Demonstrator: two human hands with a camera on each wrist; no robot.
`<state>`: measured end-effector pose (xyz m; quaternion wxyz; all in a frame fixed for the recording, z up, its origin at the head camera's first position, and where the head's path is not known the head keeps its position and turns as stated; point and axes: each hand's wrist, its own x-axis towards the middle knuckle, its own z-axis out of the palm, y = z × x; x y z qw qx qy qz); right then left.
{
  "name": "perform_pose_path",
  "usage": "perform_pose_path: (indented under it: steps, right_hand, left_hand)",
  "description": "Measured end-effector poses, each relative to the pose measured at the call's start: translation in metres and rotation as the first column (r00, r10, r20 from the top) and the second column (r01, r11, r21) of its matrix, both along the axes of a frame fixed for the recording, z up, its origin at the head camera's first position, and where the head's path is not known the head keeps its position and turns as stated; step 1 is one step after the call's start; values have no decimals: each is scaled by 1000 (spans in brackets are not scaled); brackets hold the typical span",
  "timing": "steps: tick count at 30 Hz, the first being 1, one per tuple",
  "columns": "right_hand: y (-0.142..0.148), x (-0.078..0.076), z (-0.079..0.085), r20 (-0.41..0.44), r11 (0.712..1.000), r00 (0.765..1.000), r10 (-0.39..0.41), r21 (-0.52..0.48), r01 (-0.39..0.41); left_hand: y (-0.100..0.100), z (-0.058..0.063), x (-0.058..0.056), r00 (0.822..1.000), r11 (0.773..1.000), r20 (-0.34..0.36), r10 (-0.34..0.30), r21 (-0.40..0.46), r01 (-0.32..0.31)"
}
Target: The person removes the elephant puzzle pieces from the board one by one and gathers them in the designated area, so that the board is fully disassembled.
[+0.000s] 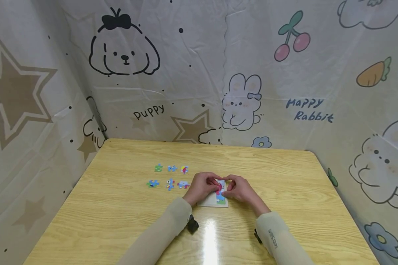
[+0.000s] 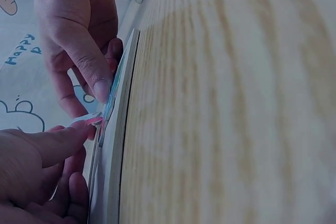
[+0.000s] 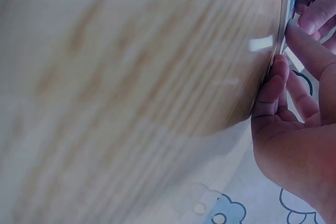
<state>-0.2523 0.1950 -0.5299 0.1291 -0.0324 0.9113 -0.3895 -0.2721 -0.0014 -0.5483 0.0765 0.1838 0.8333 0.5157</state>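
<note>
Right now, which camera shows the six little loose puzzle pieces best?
The head view: the six colourful loose puzzle pieces lie in two rows on the wooden table, left of both hands. Both wrist views show none of them, only tabletop, fingers and the board's edge.

Six loose puzzle pieces lie on the table just left of the puzzle board, in two rows of three. There is one puzzle board, with several coloured pieces already set in it; their exact number is hidden under the fingers. Two hands rest on that board: one left hand and one right hand.
</note>
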Motion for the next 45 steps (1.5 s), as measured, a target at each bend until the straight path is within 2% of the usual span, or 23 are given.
perform_pose_path:
  steps: [13,19,35,45]
  right_hand:
    - [1,-1,-3,-7,1000,1000,-3,-10,3]
    - [2,-1,-2,-8,1000,1000,6,-18,-6]
    - [0,0,0,-5,1000,1000,15,-22,-15]
    - [0,1,0,-4,1000,1000,10,-14,-10]
  left_hand:
    - [-5,2,-1,1000,999,20,-22,42,22]
    - [-12,7,3,999,999,33,-14,52,12]
    - [-51,11,22,1000,999,7,-15,29,14]
    - [-75,1,28,1000,999,20,-7,49,6]
